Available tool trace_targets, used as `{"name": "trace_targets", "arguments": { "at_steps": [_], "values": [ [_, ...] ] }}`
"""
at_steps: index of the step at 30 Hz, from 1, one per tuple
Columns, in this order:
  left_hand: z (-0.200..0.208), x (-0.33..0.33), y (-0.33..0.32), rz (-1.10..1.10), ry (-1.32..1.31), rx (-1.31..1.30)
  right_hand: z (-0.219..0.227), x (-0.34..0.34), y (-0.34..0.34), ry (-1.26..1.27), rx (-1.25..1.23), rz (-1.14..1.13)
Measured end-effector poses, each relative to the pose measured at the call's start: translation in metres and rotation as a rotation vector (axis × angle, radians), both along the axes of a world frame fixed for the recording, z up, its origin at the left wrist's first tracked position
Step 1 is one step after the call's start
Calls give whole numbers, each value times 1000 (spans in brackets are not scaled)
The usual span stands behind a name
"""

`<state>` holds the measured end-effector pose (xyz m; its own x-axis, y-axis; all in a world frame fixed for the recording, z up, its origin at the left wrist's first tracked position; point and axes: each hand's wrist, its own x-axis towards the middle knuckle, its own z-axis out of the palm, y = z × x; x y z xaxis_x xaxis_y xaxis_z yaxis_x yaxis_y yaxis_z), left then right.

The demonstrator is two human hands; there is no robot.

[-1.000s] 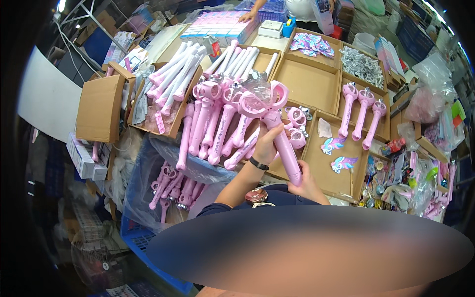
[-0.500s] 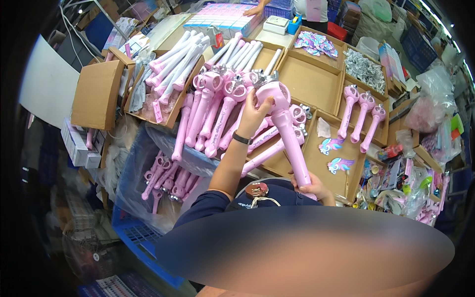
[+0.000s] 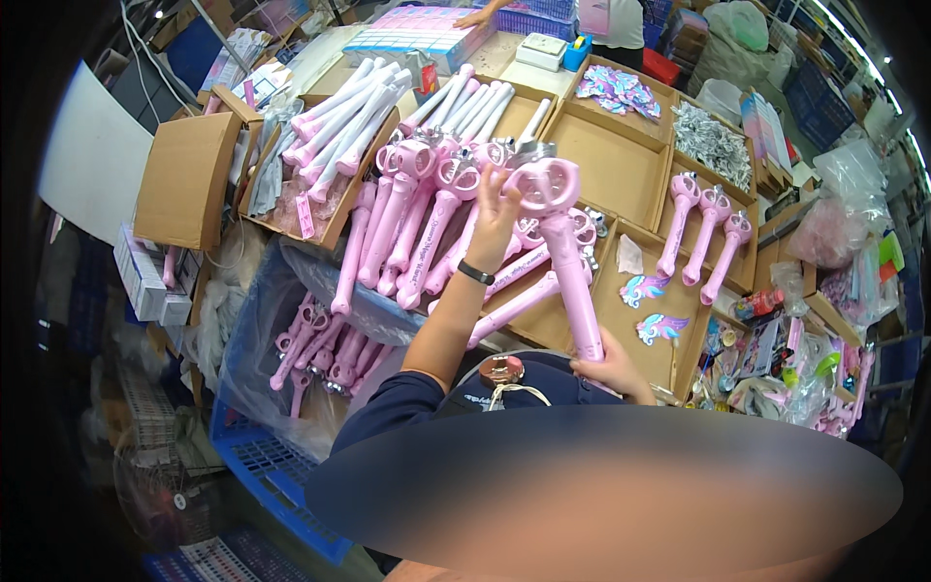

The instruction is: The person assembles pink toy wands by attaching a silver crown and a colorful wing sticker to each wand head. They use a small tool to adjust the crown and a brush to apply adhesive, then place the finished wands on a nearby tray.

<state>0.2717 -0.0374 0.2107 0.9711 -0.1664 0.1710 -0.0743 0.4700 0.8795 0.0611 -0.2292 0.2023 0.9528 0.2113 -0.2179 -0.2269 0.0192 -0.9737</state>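
In a crowded workroom, a white panel [image 3: 92, 170] and a brown carton [image 3: 184, 184] stand at the left, and a blue crate [image 3: 276, 475], lined with clear plastic and holding more wands, sits below the table's left edge. The pale table [image 3: 506, 61] bears cardboard trays set side by side; clear plastic bags [image 3: 840, 209] crowd beyond its right edge. From left to right there are: one open carton [image 3: 339, 221] of pink-and-white sticks; a heap of pink wands [image 3: 427, 238], too overlapped to count; one co-worker's hand [image 3: 473, 18] at the back edge; one left hand [image 3: 493, 228], fingers apart beside the held wand's head, contact unclear; one blue tape dispenser [image 3: 577, 52] at the back; one held wand [image 3: 572, 276], slanting over the near edge; one right hand [image 3: 613, 367], fingers clamped round its lower end; two winged cutouts [image 3: 643, 289] in the near right tray; three wands [image 3: 705, 242] toward the right edge.
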Motion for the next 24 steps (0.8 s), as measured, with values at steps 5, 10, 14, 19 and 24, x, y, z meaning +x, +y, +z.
{"name": "trace_targets", "arguments": {
  "at_steps": [5, 10, 14, 19, 24],
  "values": [
    [1, -6, -4, 172, -75, 91, 22, 0, 12, -405, -1057, -261],
    [8, -9, -3, 129, -64, 108, 25, -5, 20, -355, -1113, -232],
    [9, -13, -2, 115, -30, 126, 21, -5, 19, -365, -1057, -220],
    [8, -13, 1, 113, -126, 178, 19, -9, 17, -281, -933, -191],
    [15, -25, -7, 27, -54, -234, 3, -11, 10, -341, -547, -118]
  ]
}}
